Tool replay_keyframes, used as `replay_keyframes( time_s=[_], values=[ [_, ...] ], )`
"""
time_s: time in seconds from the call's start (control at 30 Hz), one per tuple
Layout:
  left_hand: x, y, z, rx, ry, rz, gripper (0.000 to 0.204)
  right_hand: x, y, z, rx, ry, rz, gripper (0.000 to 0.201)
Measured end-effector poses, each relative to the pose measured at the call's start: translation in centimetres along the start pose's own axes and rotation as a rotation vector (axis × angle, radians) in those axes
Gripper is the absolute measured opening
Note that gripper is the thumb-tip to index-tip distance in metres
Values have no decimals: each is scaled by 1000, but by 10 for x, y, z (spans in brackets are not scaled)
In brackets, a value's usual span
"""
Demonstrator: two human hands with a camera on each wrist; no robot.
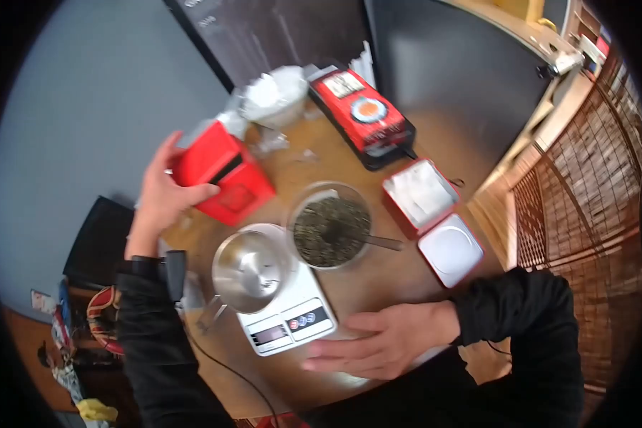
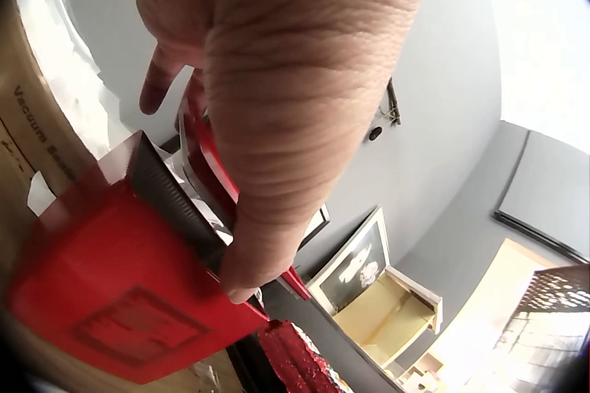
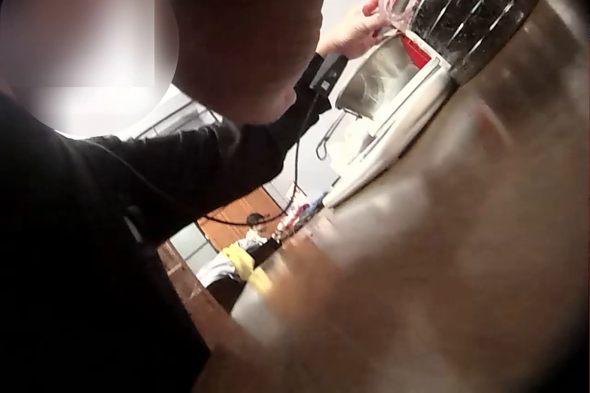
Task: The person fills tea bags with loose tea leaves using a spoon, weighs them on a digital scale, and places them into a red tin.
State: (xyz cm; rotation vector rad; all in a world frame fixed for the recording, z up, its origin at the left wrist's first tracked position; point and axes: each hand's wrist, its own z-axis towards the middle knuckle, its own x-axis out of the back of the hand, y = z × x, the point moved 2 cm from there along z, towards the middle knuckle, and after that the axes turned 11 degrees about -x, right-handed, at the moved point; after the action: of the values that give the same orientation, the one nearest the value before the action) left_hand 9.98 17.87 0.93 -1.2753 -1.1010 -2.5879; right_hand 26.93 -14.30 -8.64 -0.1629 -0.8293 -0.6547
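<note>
My left hand (image 1: 165, 189) grips a red box (image 1: 244, 194) at the table's left side, thumb on its near edge and fingers round the far side. The left wrist view shows the thumb over the dark rim of this red box (image 2: 129, 273). My right hand (image 1: 389, 341), fingers straight, lies low over the table by the near corner of a white kitchen scale (image 1: 310, 303). A shiny metal cup (image 1: 246, 267) with a handle stands on the scale. Beside it is a clear container (image 1: 367, 207) of dark dried leaves (image 1: 328, 239), with a spoon (image 1: 384, 243) in it.
To the right stand an open red tin (image 1: 421, 196) with white lining and its white-faced lid (image 1: 451, 250). A red package (image 1: 360, 107) lies at the back, near a bowl with white contents (image 1: 274, 96). A black cable (image 1: 235, 367) crosses the near left.
</note>
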Motion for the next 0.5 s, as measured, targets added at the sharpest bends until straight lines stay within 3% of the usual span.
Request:
replay_keyframes(
  time_s=[0.13, 0.27, 0.33, 0.4, 0.43, 0.5],
  values=[
    [16, -3, -7, -68, 27, 49, 108, 6, -1, -4, -119, -7, 11, 25],
    [30, 36, -27, -45, 55, 115, 106, 21, 3, 4, -166, -42, 2, 18],
    [42, 55, -51, -6, 70, 161, 105, 19, 2, 5, -166, -62, 30, 15],
    [55, 70, -80, -129, 112, 236, 102, 12, 3, 6, -345, 23, 152, 10],
    [62, 76, -99, -110, 122, 246, 102, 13, 3, 7, -329, 21, 169, 10],
    [71, 90, -143, -108, 75, 274, 99, 14, 5, 9, -399, -65, 209, 25]
  ],
)
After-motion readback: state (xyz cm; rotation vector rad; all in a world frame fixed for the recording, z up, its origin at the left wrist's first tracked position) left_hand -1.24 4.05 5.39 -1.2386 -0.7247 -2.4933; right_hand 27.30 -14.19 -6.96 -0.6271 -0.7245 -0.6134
